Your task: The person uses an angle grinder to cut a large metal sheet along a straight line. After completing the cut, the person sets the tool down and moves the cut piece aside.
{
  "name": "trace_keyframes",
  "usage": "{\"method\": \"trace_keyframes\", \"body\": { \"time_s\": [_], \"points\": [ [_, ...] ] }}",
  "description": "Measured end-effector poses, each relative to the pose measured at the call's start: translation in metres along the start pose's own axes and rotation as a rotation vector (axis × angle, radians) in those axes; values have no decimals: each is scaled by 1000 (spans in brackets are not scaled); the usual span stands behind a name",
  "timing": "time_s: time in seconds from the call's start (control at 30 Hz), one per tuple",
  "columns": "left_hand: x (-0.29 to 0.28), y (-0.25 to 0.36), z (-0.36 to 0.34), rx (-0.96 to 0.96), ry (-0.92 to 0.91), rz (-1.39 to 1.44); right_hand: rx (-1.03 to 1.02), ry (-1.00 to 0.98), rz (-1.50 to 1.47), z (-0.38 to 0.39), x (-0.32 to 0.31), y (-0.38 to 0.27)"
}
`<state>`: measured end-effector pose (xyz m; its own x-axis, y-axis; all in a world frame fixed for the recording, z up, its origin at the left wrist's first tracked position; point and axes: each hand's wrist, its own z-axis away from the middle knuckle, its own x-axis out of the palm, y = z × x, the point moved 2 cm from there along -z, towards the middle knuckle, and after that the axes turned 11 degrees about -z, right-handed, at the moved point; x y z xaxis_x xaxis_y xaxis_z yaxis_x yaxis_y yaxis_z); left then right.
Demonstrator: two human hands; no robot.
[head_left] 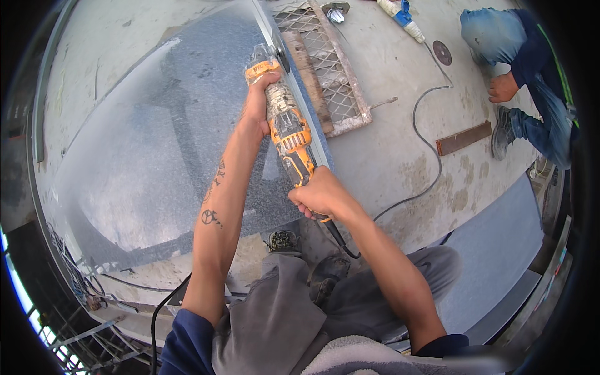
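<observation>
An orange and black angle grinder [290, 128] lies along the right edge of a large grey stone slab [150, 150]. My left hand [257, 103] is wrapped round its front body, just behind the head. Around the rear handle closes my right hand [322, 192], and the black cord leaves below it. The grinder's disc [280, 57] shows partly at the head, beside a long metal straightedge [312, 134] that runs along the slab's edge. Whether the disc touches the slab I cannot tell.
Right of the slab lies a metal mesh frame [347, 81]. Farther off are a connector plug [403, 22] with a trailing cable [415, 119], a loose disc [442, 52] and a flat bar [464, 138]. A co-worker [531, 69] crouches at the right. Another slab [494, 231] lies lower right.
</observation>
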<state>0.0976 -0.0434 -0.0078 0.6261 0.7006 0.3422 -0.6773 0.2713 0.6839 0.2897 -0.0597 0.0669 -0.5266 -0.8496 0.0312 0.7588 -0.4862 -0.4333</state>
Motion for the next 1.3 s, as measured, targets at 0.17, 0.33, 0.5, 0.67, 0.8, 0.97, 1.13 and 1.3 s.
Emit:
{"method": "trace_keyframes", "body": {
  "time_s": [0.17, 0.33, 0.5, 0.67, 0.8, 0.97, 1.13, 1.3],
  "points": [
    [1, -14, 14, 6, 2, 11, 0, 15, 57, 8, 1, 17],
    [2, -17, 16, 25, -14, 10, 5, 6, 29, 7, 0, 23],
    [1, -21, 19, 17, -1, -8, -7, 8, 53, 9, 0, 28],
    [2, -24, 21, 9, 0, 10, 11, 19, 43, 12, 0, 31],
    [1, -26, 22, 8, -2, 2, 10, 23, 44, 14, 1, 32],
    [0, -14, 10, 27, -19, 4, -40, 10, 3, 6, 1, 17],
    [-3, 7, -6, 25, -7, -11, -35, -20, 2, -11, 0, -5],
    [3, -14, 14, 33, 11, 32, -23, -15, 14, 5, 2, 18]
  ]
}}
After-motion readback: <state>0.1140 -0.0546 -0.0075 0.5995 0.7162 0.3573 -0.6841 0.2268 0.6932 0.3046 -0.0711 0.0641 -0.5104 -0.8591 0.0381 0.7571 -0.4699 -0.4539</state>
